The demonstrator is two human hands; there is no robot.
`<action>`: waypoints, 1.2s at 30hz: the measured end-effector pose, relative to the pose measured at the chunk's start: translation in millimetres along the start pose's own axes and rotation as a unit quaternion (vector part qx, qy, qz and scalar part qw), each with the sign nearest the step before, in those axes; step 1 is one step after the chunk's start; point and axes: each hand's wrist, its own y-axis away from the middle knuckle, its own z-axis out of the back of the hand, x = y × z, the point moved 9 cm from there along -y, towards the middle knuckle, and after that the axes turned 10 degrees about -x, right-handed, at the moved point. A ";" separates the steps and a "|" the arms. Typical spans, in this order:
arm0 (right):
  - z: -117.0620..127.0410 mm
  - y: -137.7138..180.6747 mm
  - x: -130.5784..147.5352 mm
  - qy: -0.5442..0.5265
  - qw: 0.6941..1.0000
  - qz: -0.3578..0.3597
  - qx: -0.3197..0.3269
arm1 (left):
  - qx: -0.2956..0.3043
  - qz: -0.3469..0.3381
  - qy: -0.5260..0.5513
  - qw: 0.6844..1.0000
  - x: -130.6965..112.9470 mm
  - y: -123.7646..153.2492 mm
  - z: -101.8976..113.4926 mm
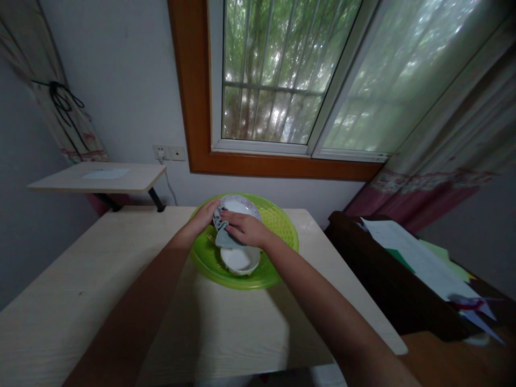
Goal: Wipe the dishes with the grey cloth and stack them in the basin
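Note:
A green plastic basin (pixel 284 223) with a patterned inner wall stands on the table. Inside it, a white plate (pixel 242 204) with a patterned rim leans at the far side, and a white bowl (pixel 241 260) sits nearer to me. My right hand (pixel 246 228) is closed on a grey-green cloth (pixel 222 238), pressed against the plate. My left hand (pixel 206 216) is at the plate's left edge, its fingers curled round the rim beside the cloth. Part of the plate is hidden behind the cloth and my right hand.
The light wooden table (pixel 226 322) runs towards me. A small raised shelf (pixel 100 177) with a sheet of paper stands at the back left. Behind are a wall socket (pixel 161 152) and a window. To the right, a dark brown piece of furniture (pixel 374 274) bears papers.

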 end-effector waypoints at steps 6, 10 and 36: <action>0.3 1.4 -25.3 0.134 0.988 -0.068 -0.026 | 0.011 -0.009 0.031 0.999 -3.7 0.2 -5.2; 10.6 5.5 -41.9 0.211 0.965 -0.145 -0.052 | 0.007 0.001 0.000 1.000 -6.5 3.4 -2.9; 8.3 2.0 -15.6 0.038 0.998 -0.041 -0.025 | -0.091 -0.041 -0.036 0.994 -17.9 2.7 22.0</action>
